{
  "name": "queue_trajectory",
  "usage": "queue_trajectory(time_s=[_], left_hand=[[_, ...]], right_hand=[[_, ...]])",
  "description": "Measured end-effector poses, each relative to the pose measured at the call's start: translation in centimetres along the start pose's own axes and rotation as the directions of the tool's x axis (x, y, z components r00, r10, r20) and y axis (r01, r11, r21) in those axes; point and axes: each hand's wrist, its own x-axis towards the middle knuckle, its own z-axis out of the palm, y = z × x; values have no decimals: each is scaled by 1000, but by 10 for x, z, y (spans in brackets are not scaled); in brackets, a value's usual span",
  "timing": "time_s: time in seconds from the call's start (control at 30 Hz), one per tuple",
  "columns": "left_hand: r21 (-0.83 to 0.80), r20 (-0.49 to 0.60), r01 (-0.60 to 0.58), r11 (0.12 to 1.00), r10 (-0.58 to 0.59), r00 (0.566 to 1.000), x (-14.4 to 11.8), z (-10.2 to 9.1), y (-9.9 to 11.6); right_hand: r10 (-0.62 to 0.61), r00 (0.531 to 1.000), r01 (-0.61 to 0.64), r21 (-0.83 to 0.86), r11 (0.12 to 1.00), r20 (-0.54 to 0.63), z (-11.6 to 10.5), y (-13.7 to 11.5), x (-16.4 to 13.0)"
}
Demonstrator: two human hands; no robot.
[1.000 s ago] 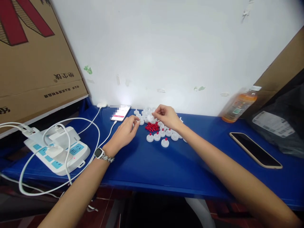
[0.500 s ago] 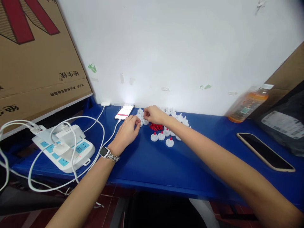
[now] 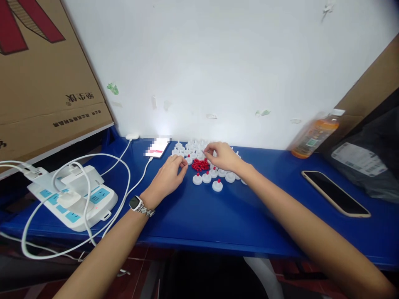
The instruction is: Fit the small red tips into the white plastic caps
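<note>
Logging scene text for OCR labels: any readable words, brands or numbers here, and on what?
Cardboard box: upside-down printed characters, not legible.
Lit phone: screen blurred out, unreadable.
Orange bottle: label too blurred.
Grey parcel bag: shipping label too small.
Power strip, dark phone, wristwatch: no text visible.

Power strip [image 3: 73, 199] is placed at lower left on the table [image 3: 218, 224]; small caps [image 3: 207, 176] are clustered at centre, between both hands; phone [image 3: 335, 193] is laid at right, bottle [image 3: 313, 135] behind it.
</note>
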Motion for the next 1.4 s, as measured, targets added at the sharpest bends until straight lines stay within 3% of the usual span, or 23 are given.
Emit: queue_trajectory(time_s=[0.17, 0.3, 0.4, 0.5, 0.6, 0.67, 0.73, 0.83, 0.97, 1.13, 1.4], left_hand=[[-59, 52, -37, 998, 40, 998, 1, 10, 11], [-98, 50, -46, 994, 51, 997, 2, 12, 16], [-121, -13, -57, 991, 56, 998, 2, 9, 19], [-134, -85, -90, 987, 79, 993, 2, 6, 24], [-121, -49, -123, 985, 118, 992, 2, 5, 24], [-104, 7, -109, 989, 110, 994, 1, 5, 20], [-87, 41, -78, 993, 81, 996, 1, 5, 14], [-60, 69, -34, 998, 38, 997, -2, 2, 7], [-32, 96, -14, 999, 17, 995, -5, 0, 8], [-36, 94, -32, 999, 35, 995, -5, 1, 9], [-29, 129, 2, 1000, 2, 992, -5, 1, 8]], right_hand=[[108, 993, -106, -50, 993, 38, -9, 19, -22], [114, 990, -113, -16, 993, 88, -9, 20, -22], [95, 995, -97, 135, 986, 21, -11, 6, -21], [73, 997, -71, 421, 904, 11, -11, -13, -21], [-6, 994, -63, 630, 774, 106, -6, -24, -20], [-17, 991, -76, 653, 754, 135, 0, -24, -19], [10, 993, -75, 562, 824, 118, 4, -21, -17], [-4, 992, -27, 238, 971, 126, 6, -15, -15], [-41, 976, 59, -78, 995, 216, 4, -19, -8], [12, 948, 43, -163, 986, 319, 7, -25, 6], [23, 936, 32, -151, 988, 350, 13, -20, 8]])
